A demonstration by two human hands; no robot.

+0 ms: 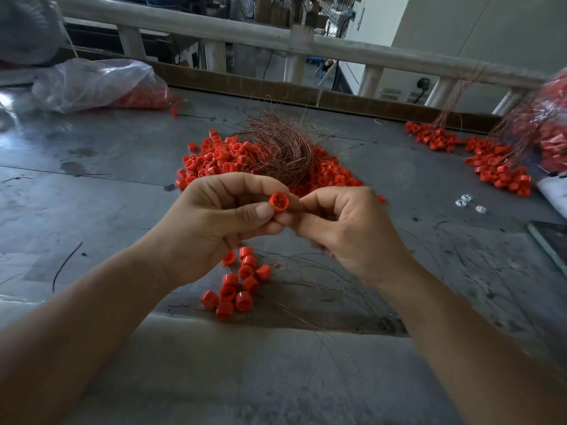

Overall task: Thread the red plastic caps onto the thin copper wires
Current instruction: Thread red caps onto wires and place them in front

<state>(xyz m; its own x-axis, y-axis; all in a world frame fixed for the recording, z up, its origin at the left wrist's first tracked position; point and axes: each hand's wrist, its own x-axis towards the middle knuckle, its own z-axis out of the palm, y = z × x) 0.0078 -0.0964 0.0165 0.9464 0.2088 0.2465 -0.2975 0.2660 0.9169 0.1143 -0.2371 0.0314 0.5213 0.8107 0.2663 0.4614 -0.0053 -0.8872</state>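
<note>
Head camera, looking down: the left hand pinches one red cap between thumb and forefinger, its open end turned towards the lens. The right hand has its fingers curled and its fingertips meet against the cap's right side. Whether they nip a wire there cannot be told, since none shows between the hands.

Below the hands on the worktop lie some eleven loose caps, close together. Beside them run a few thin wires, faint and hard to follow.

Beyond the hands a big cap heap, too many to count, carries a tangled copper wire bundle; the hands hide its near edge.

To the right lie three small white pieces and a second heap of caps with wires rising from it. The frame edge cuts off a blurred red-filled bag and a dark flat thing. At far left lies one clear plastic bag with caps inside.
</note>
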